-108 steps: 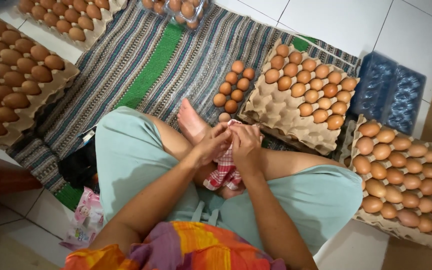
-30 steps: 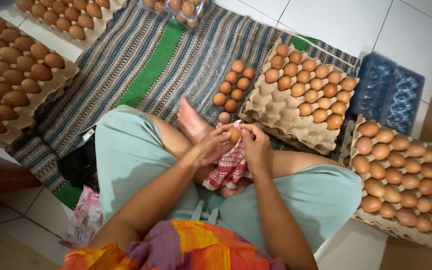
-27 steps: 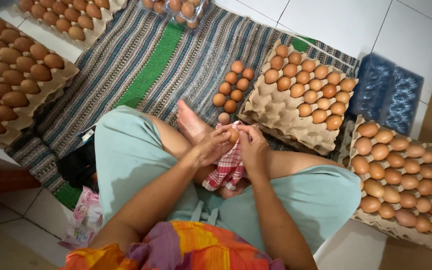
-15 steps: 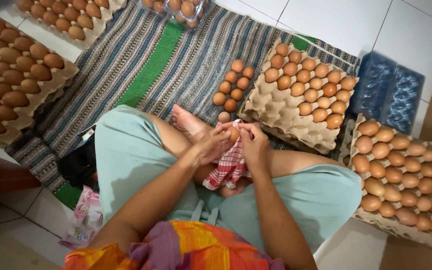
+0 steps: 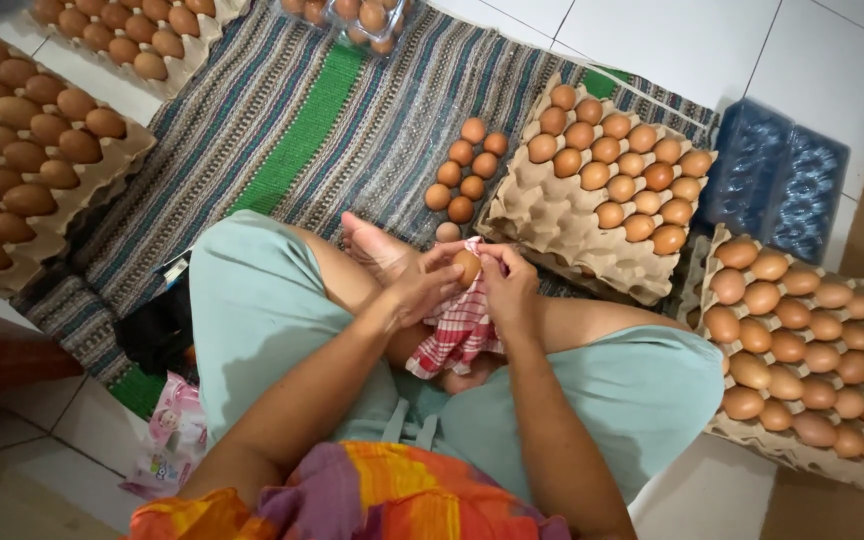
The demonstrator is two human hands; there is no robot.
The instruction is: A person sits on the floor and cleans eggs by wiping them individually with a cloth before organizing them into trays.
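A brown egg (image 5: 467, 267) sits between both hands, held over the person's crossed legs just above the near edge of the striped woven mat (image 5: 252, 120). Its shell is smooth, tan-orange and evenly coloured, with a faint sheen on the upper side; only its top half shows, the rest being sunk into a red-and-white checked cloth (image 5: 457, 330). The left hand (image 5: 422, 290) curls around the egg from the left, thumb and fingers closed against shell and cloth. The right hand (image 5: 510, 290) presses in from the right, its fingers closed on the cloth, which is bunched up against the egg and hangs down in folds toward the lap.

On the mat just beyond the hands lies a loose cluster of brown eggs (image 5: 467, 170), laid in two short rows, with one paler egg nearest the person's bare foot (image 5: 377, 245). Beside the cluster, toward the mat's right edge, stands a stack of cardboard egg trays (image 5: 552, 215), partly filled with eggs in its far half. A fuller tray (image 5: 802, 350) rests on the tiled floor (image 5: 672, 40) at the right, with blue plastic egg trays (image 5: 772, 185) behind it. More filled trays (image 5: 22, 150) line the mat's left edge and far left corner.
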